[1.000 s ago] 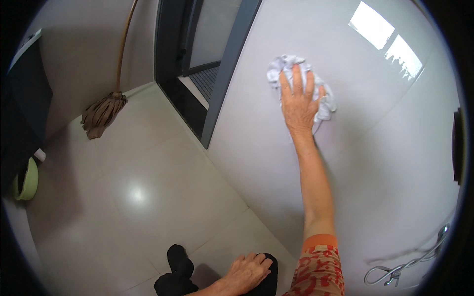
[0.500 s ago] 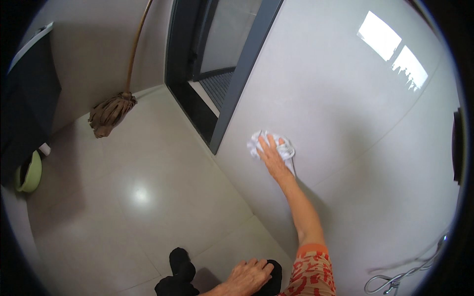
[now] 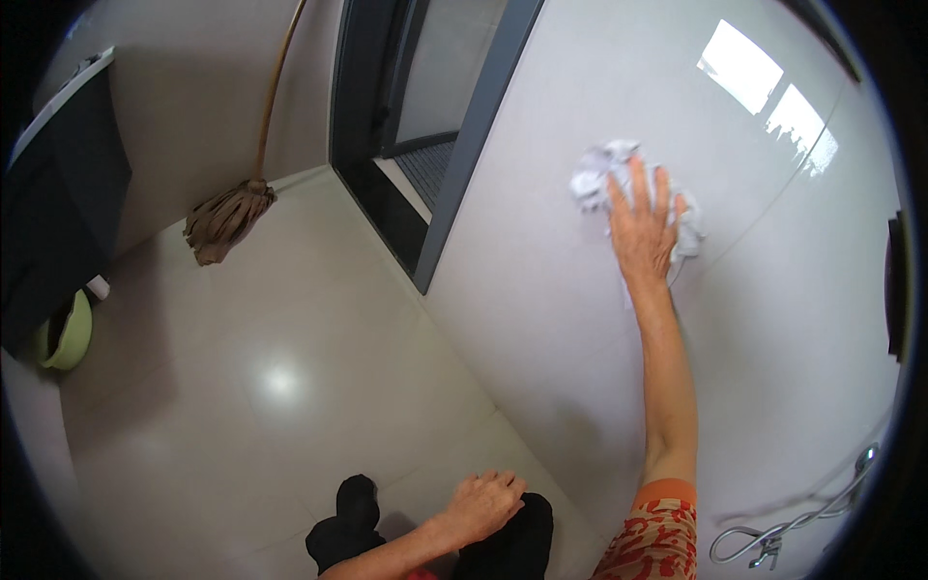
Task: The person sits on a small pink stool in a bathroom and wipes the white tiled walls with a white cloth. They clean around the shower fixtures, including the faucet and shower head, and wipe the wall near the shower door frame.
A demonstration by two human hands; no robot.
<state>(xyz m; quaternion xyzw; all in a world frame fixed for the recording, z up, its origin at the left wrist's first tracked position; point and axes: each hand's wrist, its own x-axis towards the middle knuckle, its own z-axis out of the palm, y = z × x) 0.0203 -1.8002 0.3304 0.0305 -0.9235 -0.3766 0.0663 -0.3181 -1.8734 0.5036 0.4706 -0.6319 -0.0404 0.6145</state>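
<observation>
My right hand [image 3: 645,227] is up on the glossy pale wall, its fingers spread over a crumpled white cloth [image 3: 609,174] that it presses to the surface. Part of the cloth bunches out past the thumb side, and more hangs by the wrist. Low in the head view, my left hand [image 3: 486,505] rests on my dark-trousered knee [image 3: 522,532], fingers loosely bent and holding nothing.
A brown mop [image 3: 229,217] leans in the far corner beside a dark door frame [image 3: 454,184]. At left, a pale green basin [image 3: 72,333] sits under a dark cabinet [image 3: 72,193]. A shower hose with a metal fitting [image 3: 773,541] is at lower right.
My right hand has slid the cloth up and to the right along the wall, away from the door frame. My left hand stays on the knee.
</observation>
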